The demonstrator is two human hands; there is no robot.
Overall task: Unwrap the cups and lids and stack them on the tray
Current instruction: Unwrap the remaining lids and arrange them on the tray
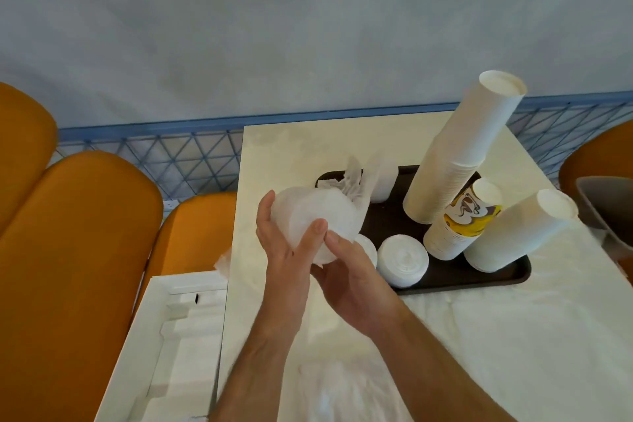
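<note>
Both hands hold a stack of white lids still in its clear plastic wrap (317, 216), raised above the left end of the dark tray (455, 279). My left hand (284, 243) grips the stack from the left, thumb across its front. My right hand (349, 281) holds it from below, fingers curled on the wrap. The wrap's twisted end (354, 181) sticks up behind. On the tray stand a tall stack of white cups (459, 151), a printed yellow cup stack (462, 219), another white cup stack (517, 233) and an unwrapped lid stack (402, 260).
The cream table (291, 147) stands against a blue mesh fence (171, 158). Loose clear wrap (342, 387) lies on the table near me. An open white box (171, 336) sits at the lower left beside orange chairs (75, 250). A grey bin (606, 205) is at the right edge.
</note>
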